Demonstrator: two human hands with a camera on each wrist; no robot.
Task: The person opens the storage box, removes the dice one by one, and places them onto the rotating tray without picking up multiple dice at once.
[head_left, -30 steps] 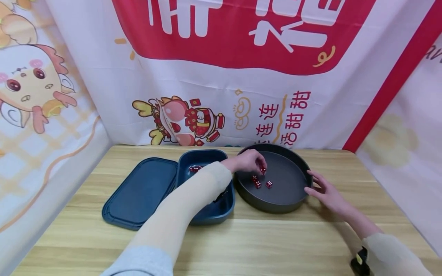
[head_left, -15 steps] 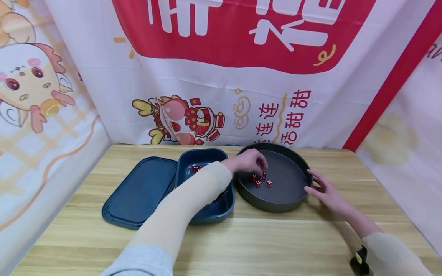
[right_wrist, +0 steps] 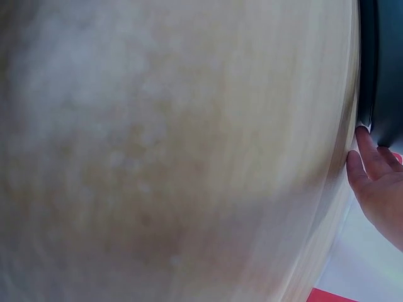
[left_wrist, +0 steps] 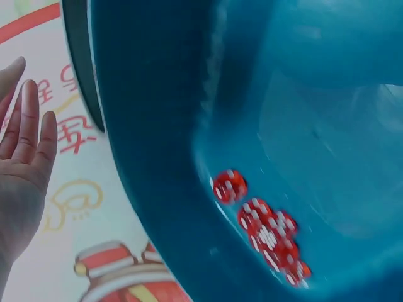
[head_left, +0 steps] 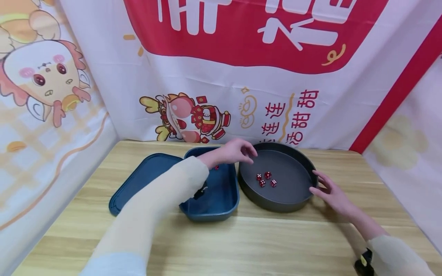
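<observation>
My left hand [head_left: 238, 151] hovers with loosely bent fingers above the gap between a blue rectangular box [head_left: 224, 191] and a dark round baking pan [head_left: 288, 163]; nothing shows in its grasp. In the left wrist view its fingers are extended beside the box wall. Several red dice [head_left: 267, 175] with white pips lie in the left part of the pan. More red dice [left_wrist: 277, 242] are bunched in a corner of the box, mostly covered by my arm in the head view. My right hand [head_left: 333, 195] rests spread fingers against the pan's right rim.
A flat blue lid [head_left: 148, 168] lies left of the box, partly hidden by my left arm. The wooden table [head_left: 262, 245] ends at a printed cloth [head_left: 221, 84] behind the containers. Box and pan stand side by side.
My left hand has let go of a die in the pan, then moved up and left toward the box. My right hand stays at the rim. The head view has shifted slightly.
</observation>
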